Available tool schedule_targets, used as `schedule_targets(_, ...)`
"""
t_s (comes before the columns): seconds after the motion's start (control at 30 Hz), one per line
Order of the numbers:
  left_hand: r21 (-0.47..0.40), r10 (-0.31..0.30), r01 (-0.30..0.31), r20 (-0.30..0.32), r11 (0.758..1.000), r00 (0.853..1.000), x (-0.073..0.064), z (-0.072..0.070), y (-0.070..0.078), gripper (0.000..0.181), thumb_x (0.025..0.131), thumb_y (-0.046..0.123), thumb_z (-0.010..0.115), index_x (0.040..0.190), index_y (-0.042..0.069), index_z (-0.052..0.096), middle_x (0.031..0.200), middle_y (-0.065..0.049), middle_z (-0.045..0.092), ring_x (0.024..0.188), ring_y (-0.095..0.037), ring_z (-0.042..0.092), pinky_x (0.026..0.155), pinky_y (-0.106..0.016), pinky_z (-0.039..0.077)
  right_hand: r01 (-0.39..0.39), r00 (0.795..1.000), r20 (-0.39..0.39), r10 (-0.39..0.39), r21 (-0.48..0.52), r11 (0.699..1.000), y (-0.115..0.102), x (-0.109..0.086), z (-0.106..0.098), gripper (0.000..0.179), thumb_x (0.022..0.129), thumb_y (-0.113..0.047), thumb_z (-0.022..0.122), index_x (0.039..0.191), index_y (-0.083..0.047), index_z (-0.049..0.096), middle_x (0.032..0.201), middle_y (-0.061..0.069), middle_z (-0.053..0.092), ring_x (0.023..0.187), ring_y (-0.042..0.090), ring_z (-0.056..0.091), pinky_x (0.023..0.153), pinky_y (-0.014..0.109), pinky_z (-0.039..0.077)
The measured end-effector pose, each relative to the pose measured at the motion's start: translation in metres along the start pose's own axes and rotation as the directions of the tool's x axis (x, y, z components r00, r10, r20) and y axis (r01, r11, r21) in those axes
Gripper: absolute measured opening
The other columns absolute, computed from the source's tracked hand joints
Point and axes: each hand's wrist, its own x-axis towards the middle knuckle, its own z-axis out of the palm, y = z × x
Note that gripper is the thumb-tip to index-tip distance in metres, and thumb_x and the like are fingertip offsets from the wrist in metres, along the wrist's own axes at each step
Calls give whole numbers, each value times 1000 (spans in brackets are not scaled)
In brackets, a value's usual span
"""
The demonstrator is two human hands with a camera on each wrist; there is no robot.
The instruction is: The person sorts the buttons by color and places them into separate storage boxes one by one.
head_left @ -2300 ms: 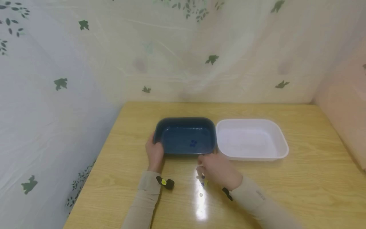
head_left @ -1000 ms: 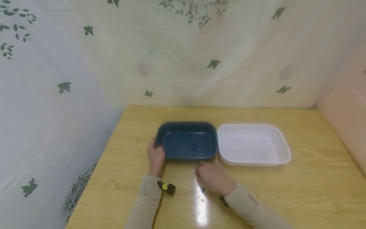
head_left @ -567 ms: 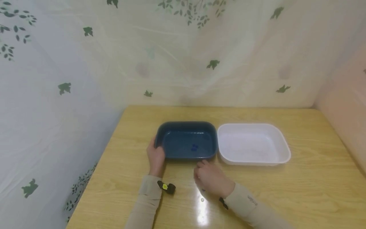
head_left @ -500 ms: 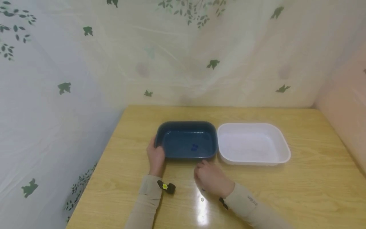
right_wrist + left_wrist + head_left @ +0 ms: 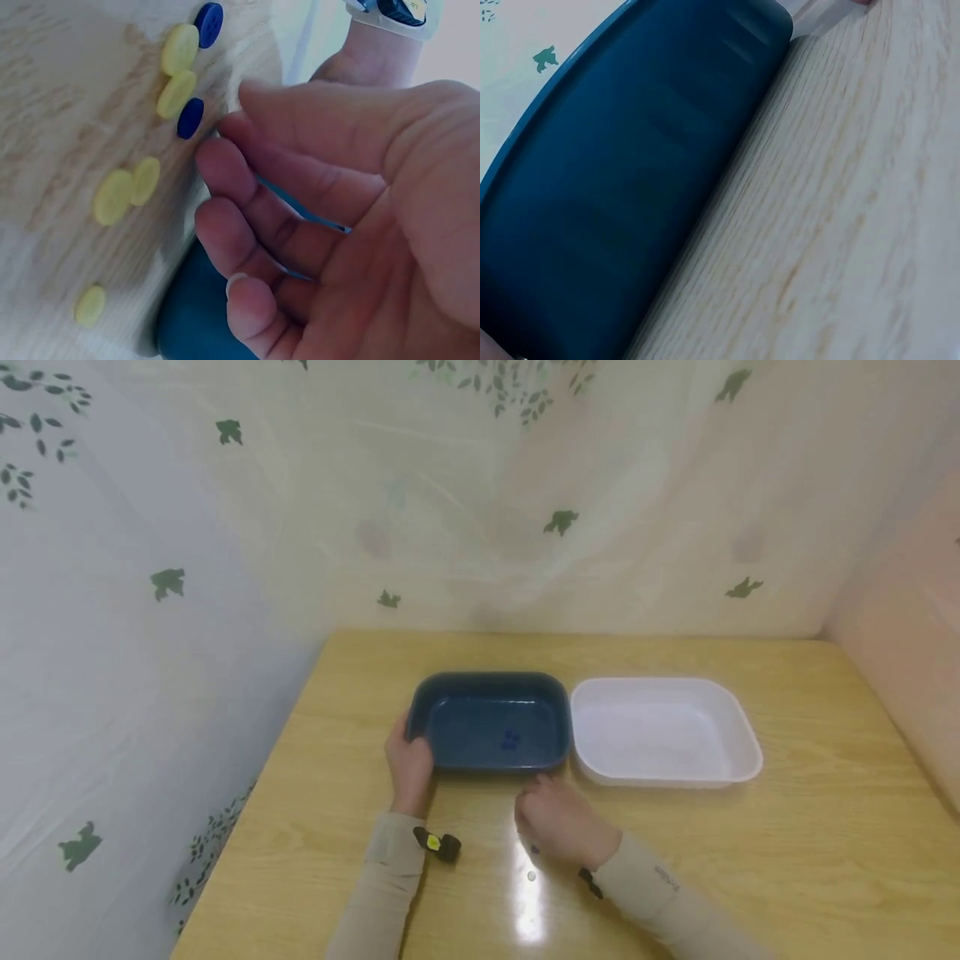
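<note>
In the head view, my left hand (image 5: 408, 768) grips the left end of the dark blue tray (image 5: 435, 760), thumb at its front corner. The tray's outer wall (image 5: 630, 165) fills much of the left wrist view. Several small blue buttons (image 5: 510, 741) lie inside it. My right hand (image 5: 562, 818) hovers just in front of the tray, fingers bent. In the right wrist view, its thumb and index fingertips are close together, with nothing visible between them. Beside them on the table lie a blue button (image 5: 190, 118), another blue one (image 5: 209, 25) and several yellow buttons (image 5: 114, 197).
A white tray (image 5: 667, 777) stands against the blue tray's right end. Both are on a wooden table (image 5: 810, 860). A patterned curtain (image 5: 480, 552) hangs behind the table. One pale button (image 5: 531, 876) lies nearer the front, in a bright reflection.
My right hand moved slightly toward me and covers more of the buttons than 2.3 seconds ago; lately it shifted a little right. The left hand keeps its grip, and the head view tilted slightly.
</note>
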Motion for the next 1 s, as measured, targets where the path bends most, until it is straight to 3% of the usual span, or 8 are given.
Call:
schedule_targets(0.23,4,-5,5,-1,1000,1000,1,0,0,59,79,-12,42,136,-2,52,139,-19,52,132,-31,44,112,-42,34,31,999,31,-33,62,998,3,-4,-6,20,76,-4,65,65,-20,60,68,-10,53,69,12,50,73,32,46)
schedule_targets(0.4,19,-5,5,-3,1000,1000,2,0,1,60,79,-12,42,137,-2,51,140,-19,51,133,-31,42,113,-42,33,47,999,-9,-47,57,997,11,-3,-6,24,73,-3,65,61,-22,59,63,-14,51,63,9,49,67,29,45)
schedule_targets(1.0,12,-14,14,-8,1000,1000,0,0,3,60,79,-12,42,136,-1,52,139,-19,52,132,-31,43,112,-42,34,-21,1000,-3,22,98,995,17,-5,-10,22,77,-3,64,62,-17,60,67,-8,53,66,11,49,59,24,45)
